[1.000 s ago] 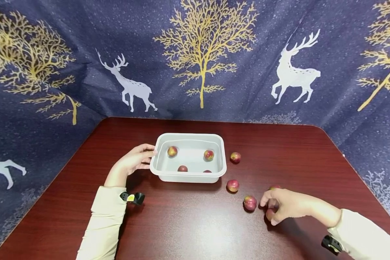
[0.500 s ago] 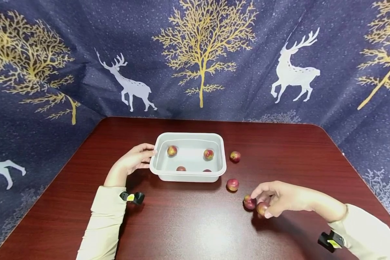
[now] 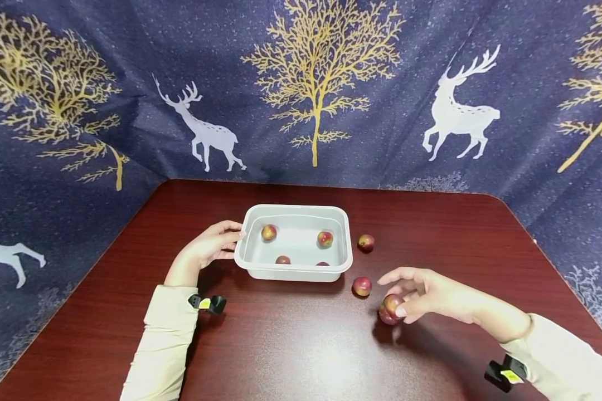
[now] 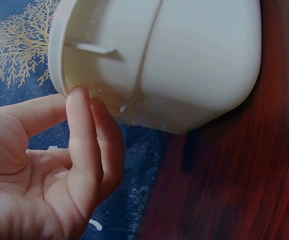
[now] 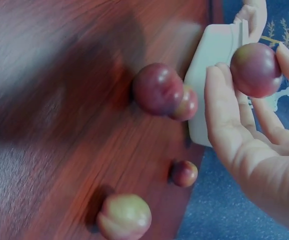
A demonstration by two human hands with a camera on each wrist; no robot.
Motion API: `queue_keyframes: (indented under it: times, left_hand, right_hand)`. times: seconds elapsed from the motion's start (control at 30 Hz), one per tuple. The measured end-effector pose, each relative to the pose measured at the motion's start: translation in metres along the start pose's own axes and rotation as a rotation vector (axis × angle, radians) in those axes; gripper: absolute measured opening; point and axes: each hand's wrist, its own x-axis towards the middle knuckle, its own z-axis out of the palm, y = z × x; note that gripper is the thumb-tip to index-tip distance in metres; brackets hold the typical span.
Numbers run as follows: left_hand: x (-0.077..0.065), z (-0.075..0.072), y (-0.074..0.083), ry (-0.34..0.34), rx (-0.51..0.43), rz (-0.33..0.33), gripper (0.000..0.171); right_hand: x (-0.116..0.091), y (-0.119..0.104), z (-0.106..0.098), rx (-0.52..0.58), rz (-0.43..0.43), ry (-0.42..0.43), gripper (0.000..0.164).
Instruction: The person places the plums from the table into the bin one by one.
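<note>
My left hand [image 3: 208, 245] holds the left end of a white plastic container [image 3: 301, 275]; in the left wrist view its fingertips are at the rim. Several red-yellow plums lie inside, one at the left [image 3: 268, 233] and another at the right [image 3: 325, 239]. Between thumb and fingers, my right hand [image 3: 436, 295] pinches a plum [image 5: 256, 70] above the table. This held plum overlaps a darker plum [image 3: 386, 318] on the table in the head view. A yellowish-green plum [image 5: 124, 217] shows in the right wrist view; in the head view the right hand hides it.
Right of the container lie two more plums, one nearer [image 3: 362, 286] and one farther back [image 3: 366, 243]. The table [image 3: 261, 345] is dark red wood with a bright glare at the front. A blue cloth [image 3: 276, 150] with deer and trees hangs behind.
My right hand has picked up a plum from the table and moved it left and slightly upward, over the neighbouring plum. The left hand stays on the container.
</note>
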Motion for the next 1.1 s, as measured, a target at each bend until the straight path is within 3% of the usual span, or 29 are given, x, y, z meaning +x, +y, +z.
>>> queue_keyframes:
  times: [0.13, 0.4, 0.7, 1.1]
  left_hand:
    - [-0.002, -0.002, 0.000, -0.034, -0.025, 0.045, 0.054]
    - [-0.003, 0.002, 0.004, 0.027, 0.009, -0.040, 0.050]
    - [-0.002, 0.001, 0.002, 0.032, 0.011, -0.046, 0.048]
    - [-0.002, 0.002, 0.003, 0.028, 0.025, -0.048, 0.047]
  right_hand:
    - [0.003, -0.003, 0.001, 0.044, 0.010, 0.023, 0.039]
    - [0.014, -0.007, 0.005, 0.150, -0.016, 0.070, 0.033]
    - [0.025, -0.018, 0.013, 0.218, -0.006, 0.133, 0.028]
    - [0.041, -0.027, 0.020, 0.304, -0.054, 0.151, 0.025]
